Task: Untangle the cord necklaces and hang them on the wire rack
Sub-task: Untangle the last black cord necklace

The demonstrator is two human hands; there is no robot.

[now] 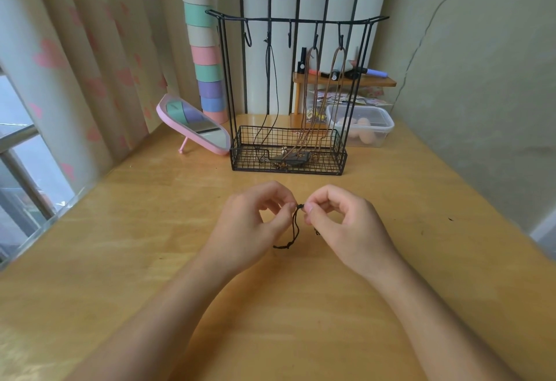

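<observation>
Two hands at centre frame, both on one thin black cord (pixel 295 225): matte, twisted-looking, with a small knot at the top, a narrow loop hanging down and a lower tail curling left. I can't tell if the tail touches the counter (pixel 301 305).

Wire rack (pixel 316 167) at upper centre: black metal, grid basket at the base, tall uprights, top bar with hooks. I count three cords hung on it: one black necklace (pixel 272 79) on the left and two brown necklaces (pixel 313 85) on the right, their lower ends down in the basket.

Counter is pale varnished wood, glossy, with visible grain. Pink-framed mirror (pixel 195 123) leans left of the rack. Clear plastic box (pixel 361 129) sits behind it on the right, below a small wooden shelf (pixel 376 81) with pens. Heart-print curtain (pixel 90 49) at upper left, cracked greenish wall at right.

Left hand (pixel 249 221) and right hand (pixel 346 224) face each other, spare fingers curled. Left fingers (pixel 288 206) and right fingers (pixel 310 209) are clamped on the cord at the knot, nearly touching.
</observation>
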